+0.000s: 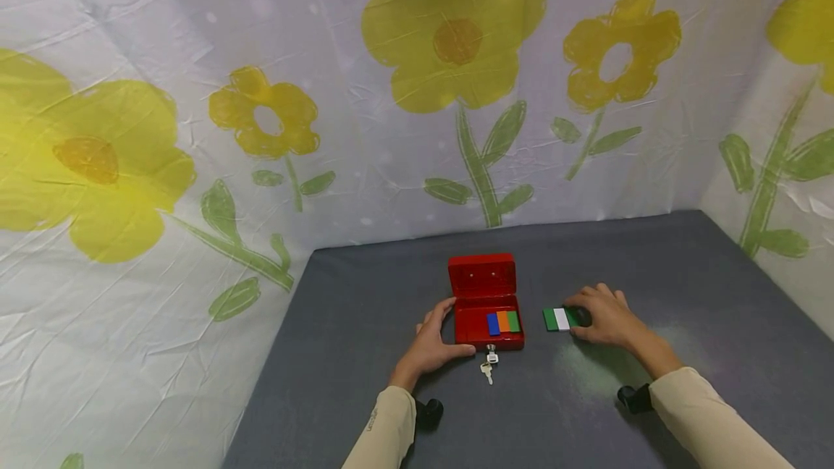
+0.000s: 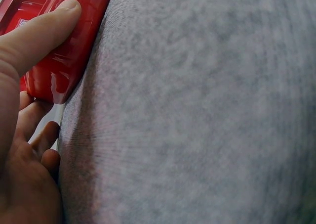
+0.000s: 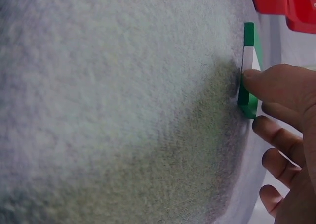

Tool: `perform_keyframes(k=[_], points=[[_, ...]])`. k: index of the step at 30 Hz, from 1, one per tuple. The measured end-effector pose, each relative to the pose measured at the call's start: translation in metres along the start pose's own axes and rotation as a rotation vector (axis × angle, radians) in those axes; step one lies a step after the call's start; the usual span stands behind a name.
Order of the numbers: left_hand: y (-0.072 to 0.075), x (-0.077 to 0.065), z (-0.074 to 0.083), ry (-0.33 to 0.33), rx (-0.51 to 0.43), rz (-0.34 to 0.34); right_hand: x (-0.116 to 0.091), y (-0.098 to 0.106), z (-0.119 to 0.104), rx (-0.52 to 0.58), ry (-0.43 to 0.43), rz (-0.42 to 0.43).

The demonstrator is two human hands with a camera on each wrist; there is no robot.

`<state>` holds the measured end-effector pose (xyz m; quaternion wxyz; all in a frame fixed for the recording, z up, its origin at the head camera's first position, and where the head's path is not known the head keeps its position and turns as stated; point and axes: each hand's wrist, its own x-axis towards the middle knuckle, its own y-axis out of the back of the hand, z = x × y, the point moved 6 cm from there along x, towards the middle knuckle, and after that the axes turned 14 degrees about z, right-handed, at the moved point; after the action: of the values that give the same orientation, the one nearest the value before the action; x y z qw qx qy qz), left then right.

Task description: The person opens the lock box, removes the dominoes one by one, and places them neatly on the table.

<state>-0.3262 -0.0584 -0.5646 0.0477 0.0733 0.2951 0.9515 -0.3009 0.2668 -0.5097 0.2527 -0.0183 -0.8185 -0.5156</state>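
A small red cash box (image 1: pixel 468 323) stands with its lid (image 1: pixel 482 277) raised. Inside, toward the right, lie a blue block (image 1: pixel 493 324), an orange block (image 1: pixel 503 322) and a green block (image 1: pixel 514 321) side by side. My left hand (image 1: pixel 426 344) grips the box's left end, the thumb on the front wall (image 2: pixel 57 78) and the fingers round the side. To the right of the box, a green block (image 1: pixel 550 320), a white block (image 1: pixel 561 319) and another green block (image 3: pixel 244 93) form a row on the table. My right hand (image 1: pixel 606 317) pinches the row's right-hand green block between thumb and forefinger.
A key (image 1: pixel 486 371) hangs from the lock at the box's front, with a tag (image 1: pixel 492 357) beside it. The table (image 1: pixel 365 331) has a dark grey cloth. Behind it and along the sides hangs a white flowered curtain (image 1: pixel 365 165).
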Motion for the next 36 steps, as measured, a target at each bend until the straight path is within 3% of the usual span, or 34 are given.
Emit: perform_keyframes(k=[9,18,36], points=[[0.001,0.000,0.003,-0.005,-0.021,-0.006,0.004,0.004,-0.005,0.013,0.002,0.008],[0.002,-0.001,0.003,0.004,-0.016,-0.008,0.012,0.003,-0.023,0.060,0.054,0.073],[0.000,-0.001,0.002,0.009,-0.015,-0.003,0.017,-0.013,-0.043,0.090,0.065,0.097]])
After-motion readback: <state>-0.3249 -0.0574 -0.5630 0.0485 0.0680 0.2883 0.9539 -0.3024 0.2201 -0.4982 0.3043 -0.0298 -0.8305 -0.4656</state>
